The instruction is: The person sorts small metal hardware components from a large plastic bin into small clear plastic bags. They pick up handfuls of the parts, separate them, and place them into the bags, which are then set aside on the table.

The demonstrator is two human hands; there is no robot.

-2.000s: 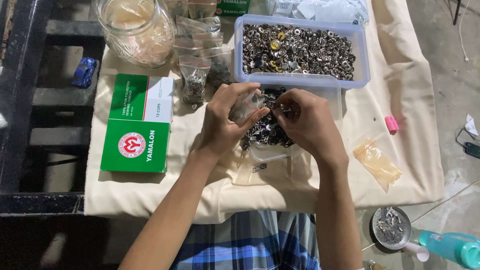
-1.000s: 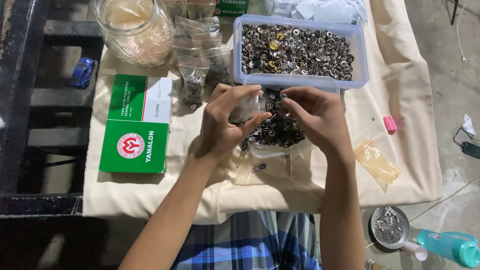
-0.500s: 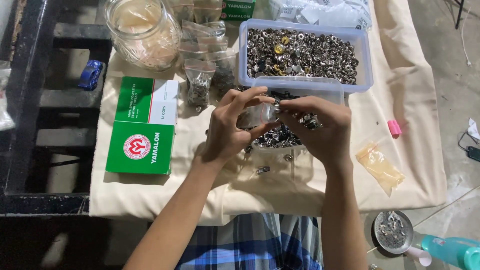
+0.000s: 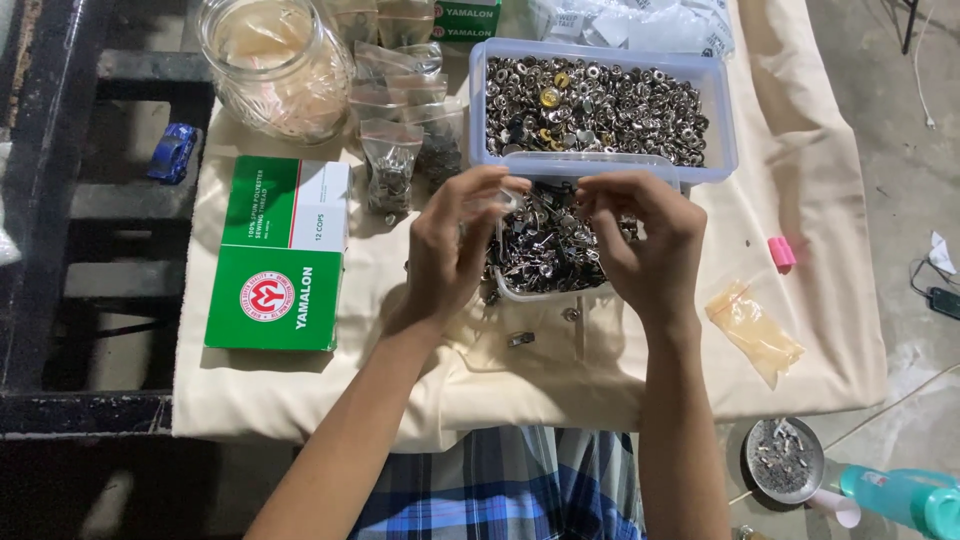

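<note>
far: big tub (image 4: 720,120), jar (image 4: 275,65), baggies (image 4: 392,160) crowd it | left: green box (image 4: 275,255) | near-right cloth (image 4: 840,340): mostly open

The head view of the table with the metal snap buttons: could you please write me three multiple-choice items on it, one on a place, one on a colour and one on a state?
1. Where does the green and white box lie?
A. left of the hands
B. inside the plastic tub
C. on the floor

2. What colour is the small piece on the cloth by the table's right edge?
A. black
B. pink
C. green

3. How is the glass jar?
A. tipped over
B. lidded
C. upright and open

Answers: 1 A, it lies flat on the cloth beside the left hand. 2 B, it shows pink, right of the right hand. 3 C, its mouth faces up with no lid.
</note>
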